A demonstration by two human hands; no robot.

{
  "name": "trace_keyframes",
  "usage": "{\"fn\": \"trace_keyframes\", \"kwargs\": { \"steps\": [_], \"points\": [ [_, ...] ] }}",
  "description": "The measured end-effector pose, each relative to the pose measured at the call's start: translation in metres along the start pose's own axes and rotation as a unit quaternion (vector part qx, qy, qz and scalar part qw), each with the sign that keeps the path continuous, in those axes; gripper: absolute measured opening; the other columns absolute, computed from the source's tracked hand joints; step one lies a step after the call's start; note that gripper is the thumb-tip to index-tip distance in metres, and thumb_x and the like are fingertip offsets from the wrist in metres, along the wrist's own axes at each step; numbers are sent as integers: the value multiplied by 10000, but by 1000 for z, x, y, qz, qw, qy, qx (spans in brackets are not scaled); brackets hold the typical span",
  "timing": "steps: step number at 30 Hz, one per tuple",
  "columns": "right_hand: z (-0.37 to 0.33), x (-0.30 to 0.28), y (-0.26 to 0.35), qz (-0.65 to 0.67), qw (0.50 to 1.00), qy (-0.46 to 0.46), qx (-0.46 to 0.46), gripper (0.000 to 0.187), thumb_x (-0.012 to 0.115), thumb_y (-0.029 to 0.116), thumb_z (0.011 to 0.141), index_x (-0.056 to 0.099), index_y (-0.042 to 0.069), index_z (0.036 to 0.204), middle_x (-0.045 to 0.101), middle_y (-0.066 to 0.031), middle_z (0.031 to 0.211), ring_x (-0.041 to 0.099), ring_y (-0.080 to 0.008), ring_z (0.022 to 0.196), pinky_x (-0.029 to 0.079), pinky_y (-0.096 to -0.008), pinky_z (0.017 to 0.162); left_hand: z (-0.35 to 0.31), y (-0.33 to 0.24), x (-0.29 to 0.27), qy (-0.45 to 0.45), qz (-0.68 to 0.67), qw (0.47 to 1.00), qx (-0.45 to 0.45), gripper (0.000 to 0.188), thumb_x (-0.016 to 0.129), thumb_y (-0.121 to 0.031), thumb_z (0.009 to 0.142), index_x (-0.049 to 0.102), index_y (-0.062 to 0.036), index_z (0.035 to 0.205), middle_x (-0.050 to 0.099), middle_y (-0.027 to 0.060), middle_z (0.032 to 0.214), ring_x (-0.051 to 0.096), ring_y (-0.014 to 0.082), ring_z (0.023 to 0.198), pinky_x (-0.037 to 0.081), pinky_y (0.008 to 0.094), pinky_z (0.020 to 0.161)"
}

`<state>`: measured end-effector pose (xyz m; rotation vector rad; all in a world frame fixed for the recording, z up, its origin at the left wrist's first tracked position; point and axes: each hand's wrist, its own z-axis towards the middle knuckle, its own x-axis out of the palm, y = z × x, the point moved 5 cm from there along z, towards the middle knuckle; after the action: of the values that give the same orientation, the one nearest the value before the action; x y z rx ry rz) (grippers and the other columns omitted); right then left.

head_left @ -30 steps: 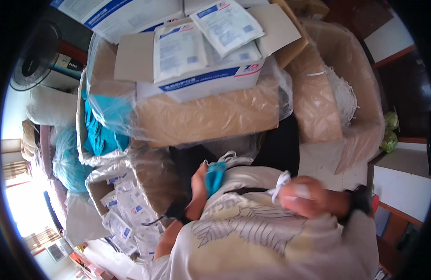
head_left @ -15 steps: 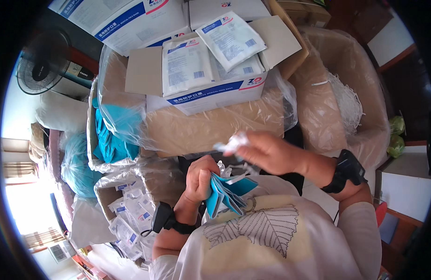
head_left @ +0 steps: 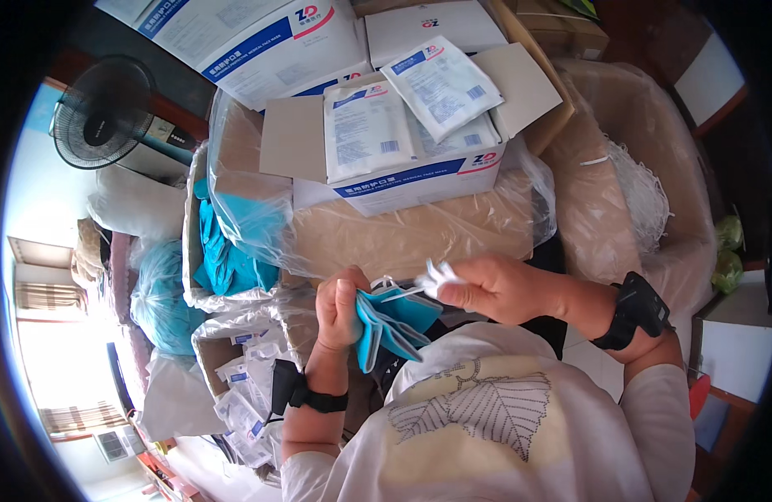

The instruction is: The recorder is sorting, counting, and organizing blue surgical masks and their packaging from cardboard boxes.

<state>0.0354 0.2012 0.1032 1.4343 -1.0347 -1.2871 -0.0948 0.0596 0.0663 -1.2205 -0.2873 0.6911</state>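
Note:
In front of my chest, my left hand (head_left: 337, 311) is closed around the edge of several blue face masks (head_left: 386, 335), their free ends fanned apart. To its right, my right hand (head_left: 490, 289) pinches a small bunch of white elastic straps (head_left: 434, 278). A thin white strand runs from that bunch toward the top of the masks. My right fingers partly hide the bunch, and I cannot tell whether the strand is attached to the masks.
Ahead, an open white-and-blue box (head_left: 419, 180) of flat packets (head_left: 369, 130) rests on a plastic-lined carton (head_left: 419, 238). Blue masks (head_left: 227, 243) fill a bin at left, above a carton of small packets (head_left: 243, 381). More white straps (head_left: 637, 197) lie in a lined carton at right.
My right hand has moved slightly right and down with the straps, and my left hand and the masks have shifted a little left and up. The surroundings have moved right as the view turned.

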Motion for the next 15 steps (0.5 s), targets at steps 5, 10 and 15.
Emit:
{"fn": "trace_keyframes", "kwargs": {
  "steps": [5, 10, 15],
  "points": [
    [31, 3, 31, 212, 962, -70, -160, 356, 357, 274, 930, 488, 8, 733, 458, -36, 614, 452, -138, 591, 378, -274, 610, 3, 3, 22, -51, -45, 989, -134, 444, 326, -292, 925, 510, -8, 637, 496, 20, 567, 459, 101, 533, 339, 263, 489],
    [-3, 25, 53, 61, 976, -97, -187, 288, 430, 261, 897, 505, 41, 729, 494, -49, 618, 487, -120, 586, 395, -296, 534, 12, 21, -40, -140, 377, 914, 47, 230, 424, -182, 848, 502, -25, 699, 495, 71, 612, 484, 165, 554, 374, 294, 513],
    [-54, -19, 6, 166, 969, -181, 1, 239, 472, 226, 882, 490, 51, 721, 455, 5, 578, 440, -69, 499, 361, -249, 434, -4, 1, -105, -305, 19, 952, -19, 356, 330, -263, 921, 450, -46, 665, 403, 40, 584, 375, 132, 543, 332, 273, 512]
  ]
}}
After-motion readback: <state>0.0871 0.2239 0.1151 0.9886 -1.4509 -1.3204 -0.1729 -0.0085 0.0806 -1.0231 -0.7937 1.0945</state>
